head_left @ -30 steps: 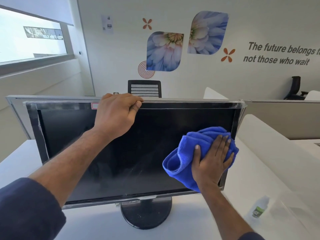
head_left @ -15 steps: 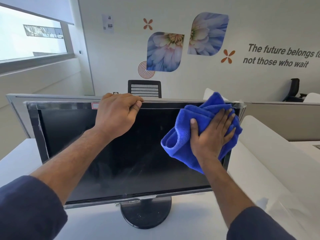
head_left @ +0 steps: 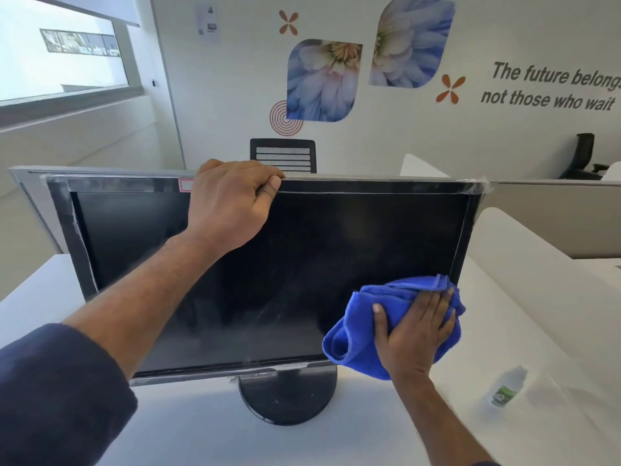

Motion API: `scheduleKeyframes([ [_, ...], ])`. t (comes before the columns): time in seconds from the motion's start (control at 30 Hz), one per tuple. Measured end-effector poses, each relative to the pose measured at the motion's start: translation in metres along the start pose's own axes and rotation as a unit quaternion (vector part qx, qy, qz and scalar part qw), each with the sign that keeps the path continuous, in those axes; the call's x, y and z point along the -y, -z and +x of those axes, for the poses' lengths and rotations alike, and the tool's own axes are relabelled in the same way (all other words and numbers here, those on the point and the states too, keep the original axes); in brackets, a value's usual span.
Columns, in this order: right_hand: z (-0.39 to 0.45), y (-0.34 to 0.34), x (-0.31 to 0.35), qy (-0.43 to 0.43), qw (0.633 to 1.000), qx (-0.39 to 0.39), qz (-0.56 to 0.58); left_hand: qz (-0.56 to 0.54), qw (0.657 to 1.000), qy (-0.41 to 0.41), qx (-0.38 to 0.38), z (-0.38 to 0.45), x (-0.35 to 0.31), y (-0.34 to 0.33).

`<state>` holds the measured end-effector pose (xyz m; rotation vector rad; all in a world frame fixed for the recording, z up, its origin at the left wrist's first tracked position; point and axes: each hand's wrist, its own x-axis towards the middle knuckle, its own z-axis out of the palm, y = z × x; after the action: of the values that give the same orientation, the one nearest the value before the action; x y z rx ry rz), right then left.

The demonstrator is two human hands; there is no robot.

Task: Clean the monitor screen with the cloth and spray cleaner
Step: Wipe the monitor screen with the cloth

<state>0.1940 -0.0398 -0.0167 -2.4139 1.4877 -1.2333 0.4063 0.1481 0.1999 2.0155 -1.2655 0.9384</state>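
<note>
Left hand (head_left: 232, 203) curls over the top bezel of the monitor (head_left: 268, 274), steadying it. Monitor stands upright on its round base on the white desk (head_left: 201, 432), long axis left-right, screen facing the person. Likely stiff but fragile, tips easily; best held at the bezel. Right hand (head_left: 415, 331), fingers flat and spread, presses the soft, bunched blue cloth (head_left: 353, 341) onto the screen's lower right corner. Spray bottle (head_left: 504, 388) stands far right, untouched.
</note>
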Motion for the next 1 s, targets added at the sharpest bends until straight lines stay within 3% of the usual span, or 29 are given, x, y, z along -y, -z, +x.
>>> scheduleKeyframes([
  [0.3, -0.046, -0.013, -0.019, -0.015, 0.997, 0.038, 0.062, 0.002, 1.000, 0.000, -0.005, -0.003, -0.001, 0.003],
  [0.6, -0.076, -0.025, 0.043, -0.118, 0.986, 0.063, 0.097, 0.002, 1.000, 0.001, -0.017, -0.007, -0.002, 0.003],
  [0.83, -0.110, -0.031, 0.097, -0.087, 0.987, 0.098, 0.092, 0.001, 1.000, 0.000, -0.022, -0.007, -0.001, 0.002],
  [1.0, -0.112, -0.032, 0.091, -0.082, 0.989, 0.088, 0.085, 0.003, 1.000, -0.002, -0.018, -0.008, 0.000, 0.004],
])
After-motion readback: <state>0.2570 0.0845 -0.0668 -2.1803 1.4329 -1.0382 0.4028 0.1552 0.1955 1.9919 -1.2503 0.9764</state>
